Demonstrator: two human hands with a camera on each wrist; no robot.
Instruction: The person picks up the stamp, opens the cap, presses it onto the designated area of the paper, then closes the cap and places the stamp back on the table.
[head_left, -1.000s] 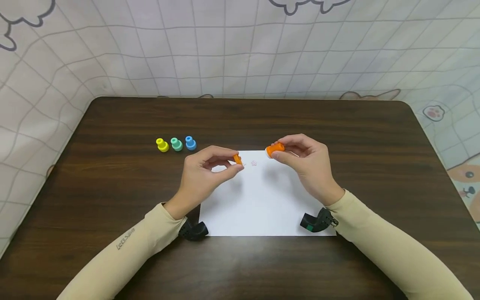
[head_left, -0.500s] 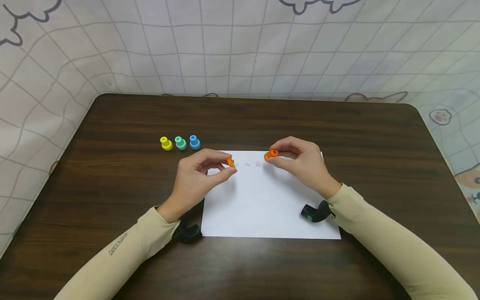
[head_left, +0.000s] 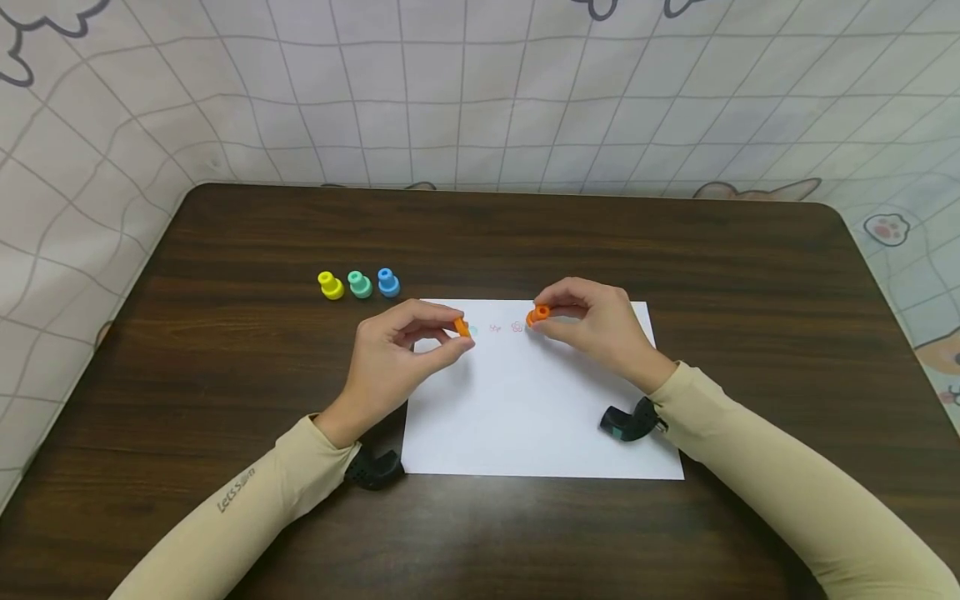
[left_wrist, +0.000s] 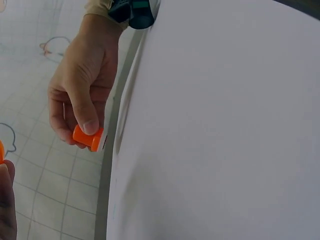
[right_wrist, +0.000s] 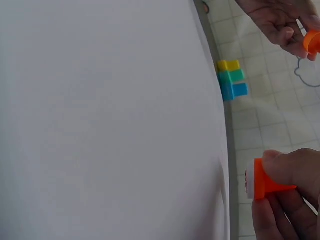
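Observation:
My right hand (head_left: 600, 329) pinches an orange toy stamp (head_left: 538, 314) by its handle, over the upper part of a white sheet of paper (head_left: 540, 408). The right wrist view shows the stamp's white face (right_wrist: 250, 181) with red marks, turned toward the paper. Between the thumb and fingertips of my left hand (head_left: 393, 354) is the stamp's orange cap (head_left: 462, 327), held above the paper's upper left. Along the top of the sheet run small prints: a red flower (head_left: 517, 327), a reddish mark (head_left: 495, 328) and a teal one (head_left: 473, 330) beside the cap.
Yellow (head_left: 330, 286), green (head_left: 360, 285) and blue (head_left: 388, 283) stamps stand in a row beyond my left hand. The dark wooden table (head_left: 225, 350) reaches back to a white gridded cloth (head_left: 480, 100). Black wrist devices hang over the paper's sides.
My right hand has brought the orange stamp lower and closer to the paper, beside the flower print, tipping its handle up. The left hand with the cap has shifted slightly left.

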